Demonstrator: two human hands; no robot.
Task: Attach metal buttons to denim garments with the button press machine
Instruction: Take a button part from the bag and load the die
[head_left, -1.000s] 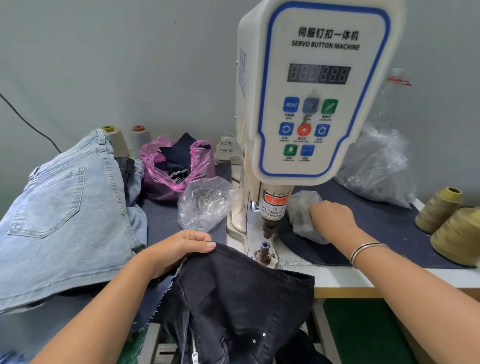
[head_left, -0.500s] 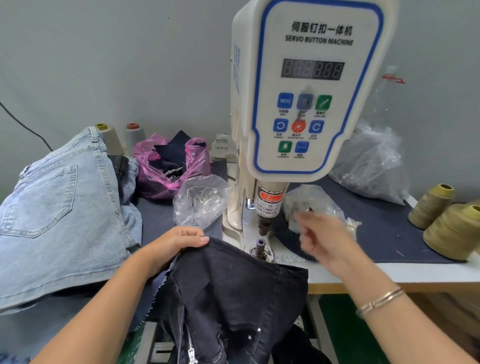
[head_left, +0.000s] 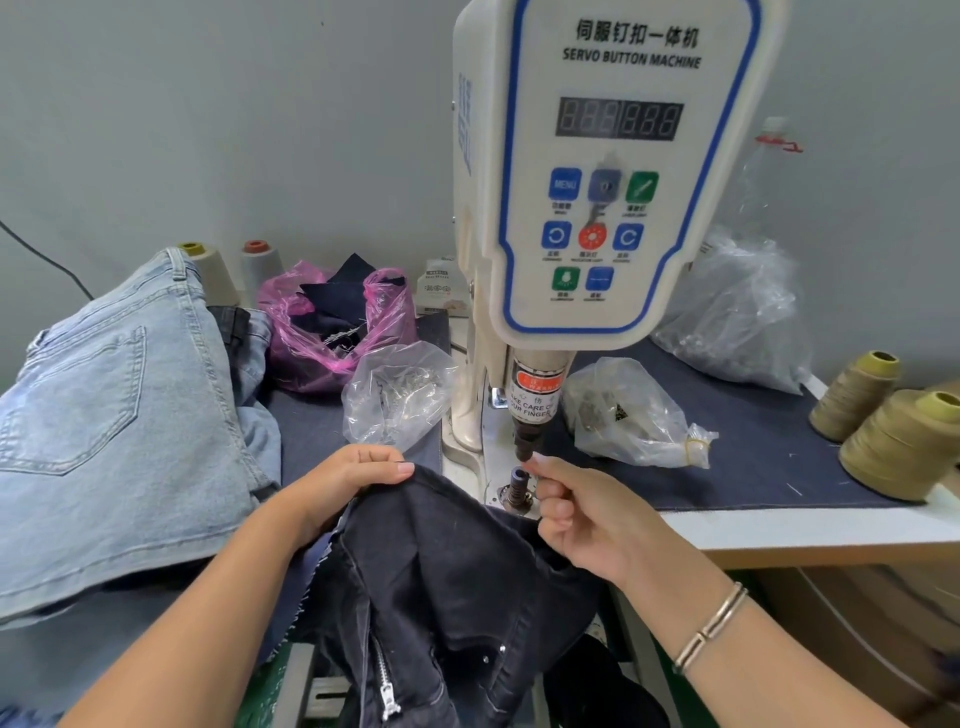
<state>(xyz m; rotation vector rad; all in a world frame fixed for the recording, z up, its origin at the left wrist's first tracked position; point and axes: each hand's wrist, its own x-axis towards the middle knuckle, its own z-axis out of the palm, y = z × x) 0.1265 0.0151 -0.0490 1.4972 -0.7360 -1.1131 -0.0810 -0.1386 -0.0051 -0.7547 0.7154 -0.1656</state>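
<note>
Between my right hand (head_left: 587, 512)'s pinched fingertips, something too small to identify sits over the dark ribbed lower die post (head_left: 518, 480), just under the black press plunger (head_left: 525, 442); a premature stroke risks crushing them. My left hand (head_left: 345, 480), curled shut, grips the black denim garment (head_left: 441, 571) alongside.

Machine (head_left: 597, 171) white w/ blue trim; garment (head_left: 441, 561) black denim; jeans (head_left: 104, 415) lt blue; bag (head_left: 337, 322) pink; thread cones (head_left: 904, 447) olive; mat (head_left: 753, 457) navy.
</note>
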